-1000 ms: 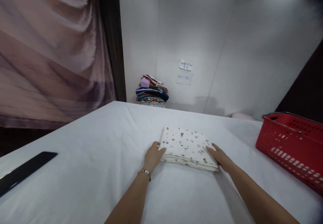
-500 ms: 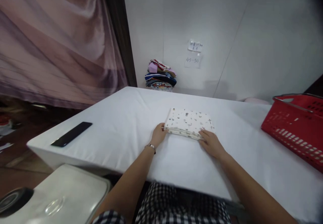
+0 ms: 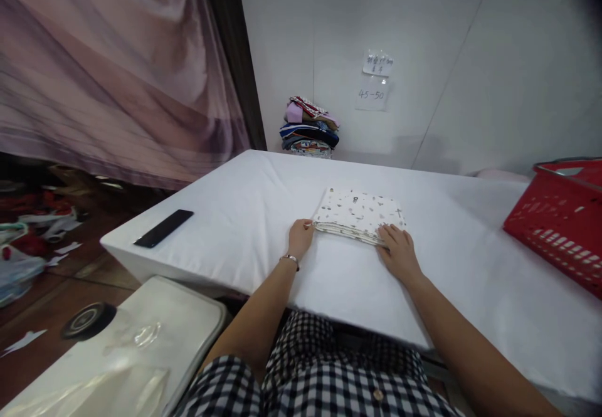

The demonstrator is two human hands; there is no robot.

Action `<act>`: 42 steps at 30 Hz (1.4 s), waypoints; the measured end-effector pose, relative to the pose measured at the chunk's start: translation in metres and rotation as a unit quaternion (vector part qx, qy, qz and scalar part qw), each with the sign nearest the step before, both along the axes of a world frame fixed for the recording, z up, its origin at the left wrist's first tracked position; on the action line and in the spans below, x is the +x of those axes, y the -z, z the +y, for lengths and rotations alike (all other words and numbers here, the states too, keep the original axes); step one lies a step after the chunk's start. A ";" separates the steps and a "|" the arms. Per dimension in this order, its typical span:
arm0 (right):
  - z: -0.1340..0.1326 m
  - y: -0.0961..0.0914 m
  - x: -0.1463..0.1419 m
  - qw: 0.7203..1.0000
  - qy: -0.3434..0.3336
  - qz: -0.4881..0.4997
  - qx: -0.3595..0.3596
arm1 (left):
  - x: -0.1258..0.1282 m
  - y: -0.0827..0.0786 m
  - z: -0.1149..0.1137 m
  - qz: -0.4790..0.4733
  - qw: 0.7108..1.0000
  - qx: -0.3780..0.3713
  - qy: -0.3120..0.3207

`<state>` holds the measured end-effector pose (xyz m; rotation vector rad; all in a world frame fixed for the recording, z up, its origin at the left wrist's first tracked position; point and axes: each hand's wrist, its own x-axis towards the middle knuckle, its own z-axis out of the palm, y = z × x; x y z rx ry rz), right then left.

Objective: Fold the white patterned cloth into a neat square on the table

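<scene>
A folded white cloth [image 3: 360,209] with small printed motifs lies on the white-covered table [image 3: 244,216], its layered edge facing me. At its near left corner my left hand [image 3: 301,235] pinches the edge between thumb and fingers. My right hand [image 3: 399,249] grips the near right corner, fingers on top and thumb at the layered edge. The exact kind of cloth item cannot be made out.
A black phone-like slab [image 3: 164,228] lies on the table's left. To the right stands a red plastic basket [image 3: 559,216]. Folded fabrics [image 3: 310,130] are stacked by the wall. A pale stool-like surface [image 3: 188,307] is at the lower left, below the table edge.
The view has shifted, so the scene sits further right and higher. Both hands stay at the cloth's near corners; the right fingers now lie further over its top.
</scene>
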<state>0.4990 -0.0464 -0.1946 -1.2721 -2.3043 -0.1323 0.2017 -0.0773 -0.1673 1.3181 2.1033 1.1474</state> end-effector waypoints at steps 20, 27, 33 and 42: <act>0.003 0.004 0.002 0.999 -0.028 0.021 0.029 | 0.005 -0.002 0.008 -0.002 1.000 0.018 0.001; 0.004 0.005 0.002 0.998 -0.029 0.011 0.049 | 0.000 -0.001 0.009 0.075 0.997 0.016 0.012; 0.004 0.007 0.002 0.998 -0.029 0.012 0.047 | 0.002 0.003 0.004 0.097 0.994 0.056 -0.008; 0.004 0.007 0.002 0.998 -0.029 0.011 0.049 | 0.011 -0.003 -0.002 0.200 0.978 0.041 0.041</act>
